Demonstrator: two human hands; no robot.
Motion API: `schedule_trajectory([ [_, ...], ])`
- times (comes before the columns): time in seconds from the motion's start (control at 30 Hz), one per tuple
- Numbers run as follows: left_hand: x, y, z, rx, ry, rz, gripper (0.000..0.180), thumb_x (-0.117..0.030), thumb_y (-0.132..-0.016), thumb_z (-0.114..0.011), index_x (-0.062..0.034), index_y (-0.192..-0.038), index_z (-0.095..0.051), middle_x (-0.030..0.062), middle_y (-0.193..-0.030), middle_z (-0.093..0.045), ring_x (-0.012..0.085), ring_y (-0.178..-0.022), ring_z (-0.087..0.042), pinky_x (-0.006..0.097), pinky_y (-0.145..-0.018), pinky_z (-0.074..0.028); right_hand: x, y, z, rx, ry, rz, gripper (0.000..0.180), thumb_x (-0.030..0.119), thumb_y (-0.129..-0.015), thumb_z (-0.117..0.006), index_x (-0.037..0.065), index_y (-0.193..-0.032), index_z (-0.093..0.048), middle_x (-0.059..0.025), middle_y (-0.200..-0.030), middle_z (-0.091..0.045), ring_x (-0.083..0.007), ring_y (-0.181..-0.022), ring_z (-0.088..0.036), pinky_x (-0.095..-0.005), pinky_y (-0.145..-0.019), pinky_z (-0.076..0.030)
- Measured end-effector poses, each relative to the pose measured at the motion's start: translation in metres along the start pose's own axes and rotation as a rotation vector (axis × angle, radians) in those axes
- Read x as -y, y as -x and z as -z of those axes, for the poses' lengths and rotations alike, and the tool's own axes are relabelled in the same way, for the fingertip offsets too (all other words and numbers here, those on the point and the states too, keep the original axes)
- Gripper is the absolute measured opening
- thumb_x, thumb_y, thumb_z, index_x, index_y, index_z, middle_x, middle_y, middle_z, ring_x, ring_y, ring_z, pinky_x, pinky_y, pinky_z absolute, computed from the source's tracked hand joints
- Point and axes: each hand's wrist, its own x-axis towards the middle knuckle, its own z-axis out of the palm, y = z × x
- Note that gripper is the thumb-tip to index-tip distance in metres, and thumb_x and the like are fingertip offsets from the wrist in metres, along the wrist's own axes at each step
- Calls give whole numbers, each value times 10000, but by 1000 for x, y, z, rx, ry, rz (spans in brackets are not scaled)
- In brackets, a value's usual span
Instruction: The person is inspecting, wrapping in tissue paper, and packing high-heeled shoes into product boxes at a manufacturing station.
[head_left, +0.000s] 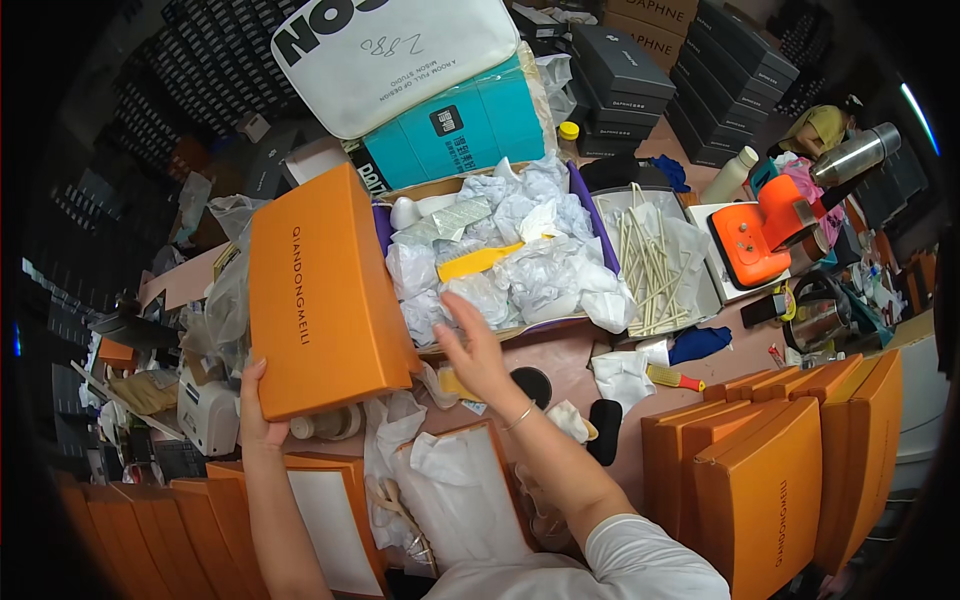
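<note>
My left hand [260, 408] grips the lower left corner of an orange shoe box [315, 290], which is tilted up at the left; whether it is a whole box or only a lid I cannot tell. Fingers spread and holding nothing, my right hand [472, 345] reaches to the near edge of a purple-rimmed box [595, 218] full of crumpled white paper [540, 280]. Below my arms lies an open orange box [505, 480] lined with white tissue paper [455, 490]. A strappy light-coloured sandal [398, 512] lies at its left side.
Orange shoe boxes [760, 480] stand in rows at lower right and lower left. Pale sticks [655, 270] fill a tray beside an orange device [750, 240]. A black roll-shaped item [604, 432] and a brush [675, 378] lie nearby. Another person [815, 130] is at far right.
</note>
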Motion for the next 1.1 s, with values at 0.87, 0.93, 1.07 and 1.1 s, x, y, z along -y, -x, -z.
schedule_trajectory([
  [0.87, 190, -54, -201, 496, -1635, -628, 626, -437, -951, -450, -15, -1406, -377, 240, -1389, -428, 400, -1318, -347, 454, -1087, -277, -41, -92, 128, -111, 696, 256, 221, 29, -808, -551, -48, -1003, -620, -232, -1084, -623, -389, -1033, -581, -420, -886, -477],
  [0.93, 198, -62, -203, 504, -1726, -521, 663, -494, -941, -439, -18, -1400, -390, 226, -1348, -467, 393, -1270, -395, 452, -1057, -315, -60, -100, 149, -24, 952, 42, 228, 113, -816, -559, -19, -976, -654, -227, -1031, -648, -390, -955, -623, -442, -845, -503],
  [1.07, 203, -64, -201, 464, -1702, -490, 668, -545, -912, -462, -10, -1312, -496, 192, -1230, -548, 356, -1140, -486, 432, -982, -383, -100, -71, 168, 415, 1169, -348, 237, 211, -817, -568, 18, -875, -693, -214, -964, -671, -383, -870, -655, -457, -770, -525],
  [1.1, 205, -63, -201, 445, -1705, -514, 662, -550, -904, -474, -7, -1277, -534, 184, -1201, -563, 345, -1106, -505, 427, -962, -398, -98, -63, 166, 477, 1189, -310, 245, 233, -816, -570, 26, -842, -699, -210, -942, -677, -379, -850, -662, -457, -751, -530],
])
